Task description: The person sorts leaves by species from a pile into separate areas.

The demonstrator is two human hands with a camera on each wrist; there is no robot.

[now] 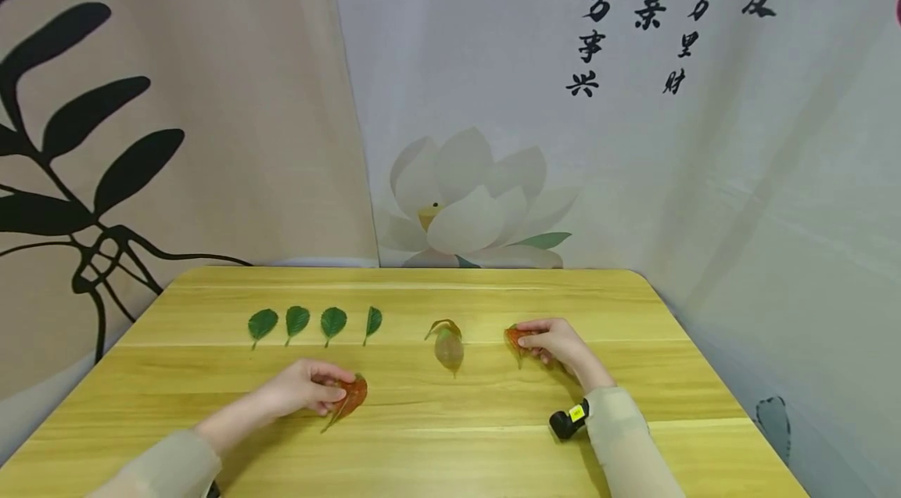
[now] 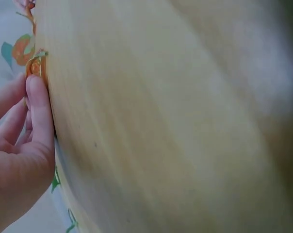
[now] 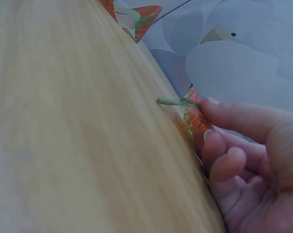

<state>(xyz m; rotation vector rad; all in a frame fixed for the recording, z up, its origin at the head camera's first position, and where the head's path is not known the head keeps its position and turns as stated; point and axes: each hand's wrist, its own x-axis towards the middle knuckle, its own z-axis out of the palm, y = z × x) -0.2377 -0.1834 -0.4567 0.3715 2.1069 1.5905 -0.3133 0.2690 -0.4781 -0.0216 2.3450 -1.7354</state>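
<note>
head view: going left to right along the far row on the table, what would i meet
Oval green leaf → second oval green leaf → third oval green leaf → narrow green leaf → brownish-green leaf shape with curled brown top → red-orange leaf → right hand pinching it.

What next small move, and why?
Probably have the right hand lay down and release its reddish leaf: it's pinched just right of the brownish leaves, roughly level with the row of green leaves, while the left hand holds the other reddish leaf nearer the person.
</note>
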